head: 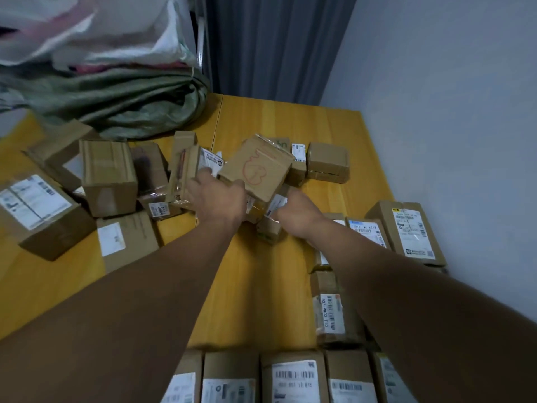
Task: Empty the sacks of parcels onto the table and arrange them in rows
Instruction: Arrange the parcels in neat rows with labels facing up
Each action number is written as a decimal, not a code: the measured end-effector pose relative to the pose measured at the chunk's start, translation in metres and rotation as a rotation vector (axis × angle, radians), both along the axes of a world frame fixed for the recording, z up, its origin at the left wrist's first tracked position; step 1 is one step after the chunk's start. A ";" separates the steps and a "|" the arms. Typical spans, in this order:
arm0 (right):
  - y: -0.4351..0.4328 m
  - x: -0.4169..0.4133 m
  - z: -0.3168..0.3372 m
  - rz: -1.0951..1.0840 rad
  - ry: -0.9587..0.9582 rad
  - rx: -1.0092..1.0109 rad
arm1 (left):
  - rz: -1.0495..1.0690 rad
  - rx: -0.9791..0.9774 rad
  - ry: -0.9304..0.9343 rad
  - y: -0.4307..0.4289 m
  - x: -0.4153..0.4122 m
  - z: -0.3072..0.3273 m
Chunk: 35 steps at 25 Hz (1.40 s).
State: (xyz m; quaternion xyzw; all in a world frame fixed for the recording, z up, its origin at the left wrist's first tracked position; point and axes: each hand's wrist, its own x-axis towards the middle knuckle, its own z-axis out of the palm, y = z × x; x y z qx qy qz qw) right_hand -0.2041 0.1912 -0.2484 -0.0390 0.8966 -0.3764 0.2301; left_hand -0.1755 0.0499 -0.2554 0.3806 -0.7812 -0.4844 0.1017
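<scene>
A jumbled pile of brown cardboard parcels (109,177) lies across the middle and left of the yellow wooden table (255,289). My left hand (216,199) grips the near left edge of a tilted box with a red scribble (258,167), raised above the pile. My right hand (296,213) reaches under that box, its fingers curled round a small parcel with a white label (277,203); the fingertips are hidden. A row of labelled parcels (293,376) lines the near edge. More labelled parcels (406,231) sit in line along the right edge.
A crumpled green sack (125,106) lies at the back left of the table, with a white sack (87,30) above it. A grey curtain (276,45) hangs behind and a pale wall (450,112) runs along the right. A small brown box (328,161) sits behind the pile.
</scene>
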 end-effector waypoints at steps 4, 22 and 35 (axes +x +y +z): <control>-0.023 0.000 0.004 -0.106 -0.056 -0.151 | -0.167 0.086 0.031 -0.014 -0.015 -0.009; -0.024 0.124 0.085 -0.459 -0.054 -0.642 | 0.018 0.585 0.368 0.004 0.115 0.055; 0.036 0.260 0.134 -0.539 -0.296 -0.997 | 0.214 1.365 0.534 0.073 0.253 0.104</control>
